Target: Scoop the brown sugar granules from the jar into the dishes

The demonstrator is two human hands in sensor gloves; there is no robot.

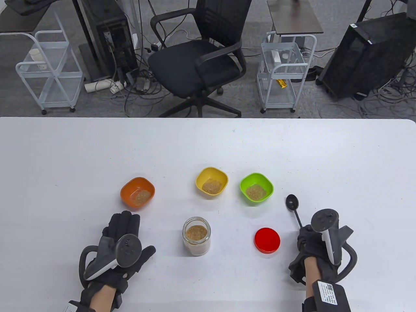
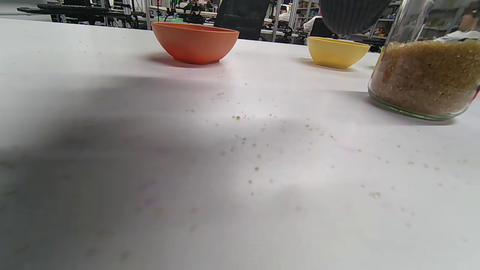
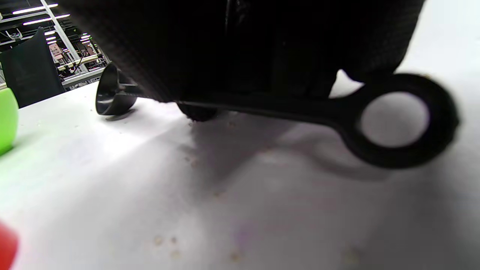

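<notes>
The open glass jar (image 1: 196, 235) of brown sugar stands at the table's front middle, and it also shows in the left wrist view (image 2: 427, 75). Its red lid (image 1: 267, 240) lies to the right. The orange dish (image 1: 137, 192), yellow dish (image 1: 212, 181) and green dish (image 1: 256, 188) each hold some sugar. My right hand (image 1: 308, 242) grips the handle of the black spoon (image 1: 292, 202), whose empty bowl rests on the table (image 3: 112, 93) right of the green dish. My left hand (image 1: 125, 229) lies flat on the table, empty, left of the jar.
Loose sugar grains (image 2: 240, 117) are scattered on the white table (image 1: 208, 146) near both hands. An office chair (image 1: 198, 61) and two white carts (image 1: 282, 71) stand beyond the far edge.
</notes>
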